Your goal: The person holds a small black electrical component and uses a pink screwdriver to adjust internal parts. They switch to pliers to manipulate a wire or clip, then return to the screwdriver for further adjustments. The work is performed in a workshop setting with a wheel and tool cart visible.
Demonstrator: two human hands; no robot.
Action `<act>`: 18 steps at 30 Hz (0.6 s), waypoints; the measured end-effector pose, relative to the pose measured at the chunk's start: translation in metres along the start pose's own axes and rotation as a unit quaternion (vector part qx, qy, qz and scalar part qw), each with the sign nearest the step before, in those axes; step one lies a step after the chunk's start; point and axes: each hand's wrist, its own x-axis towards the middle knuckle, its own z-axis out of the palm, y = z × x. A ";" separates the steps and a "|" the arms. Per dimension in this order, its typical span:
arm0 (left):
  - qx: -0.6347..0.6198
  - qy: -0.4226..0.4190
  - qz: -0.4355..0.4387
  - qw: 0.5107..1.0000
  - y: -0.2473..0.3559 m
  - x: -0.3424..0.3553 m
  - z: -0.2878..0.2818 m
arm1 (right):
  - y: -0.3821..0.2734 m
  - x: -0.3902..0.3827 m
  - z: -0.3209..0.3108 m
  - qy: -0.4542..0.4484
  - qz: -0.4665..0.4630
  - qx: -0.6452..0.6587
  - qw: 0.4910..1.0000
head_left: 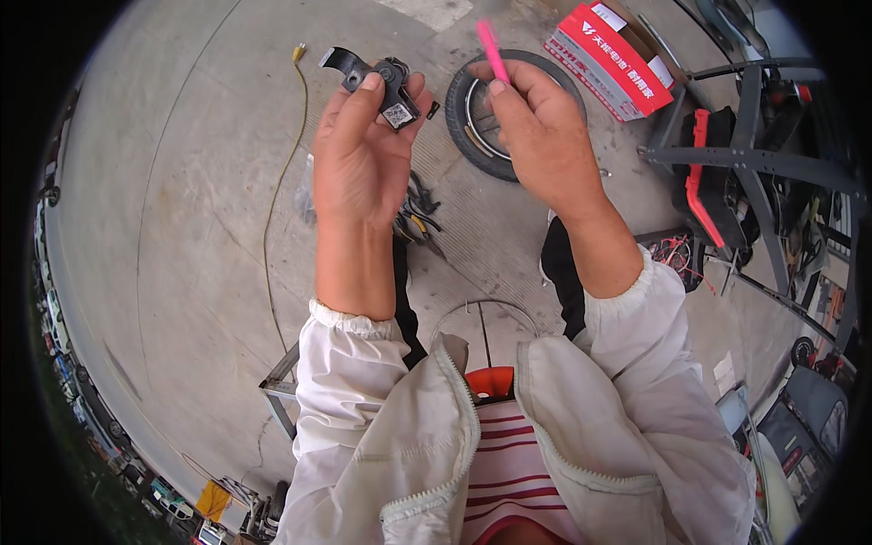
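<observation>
My left hand (361, 150) grips a small black metal part (389, 86) between thumb and fingers. One end of that part curves out like a half-round clamp, and a white square code label sits on its lower corner. To the right and level with it, my right hand (548, 127) pinches a slim bright-pink stick (492, 53) between thumb and forefinger, tilted with its tip up to the left. The stick does not touch the black part. Beyond and under the right hand, a wheel with a black tyre (461, 127) lies on the floor.
Pliers with yellow-and-black handles (416, 223) lie on the concrete near my feet. A yellowish cord (300, 136) runs along the left. A red-and-white carton (610, 62) is at the far right, beside a metal rack (750, 159) and a black-and-red case (704, 182).
</observation>
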 end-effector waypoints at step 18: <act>0.110 -0.010 -0.007 0.994 0.015 -0.003 -0.014 | -0.001 -0.009 0.023 -0.254 0.132 -0.039 0.957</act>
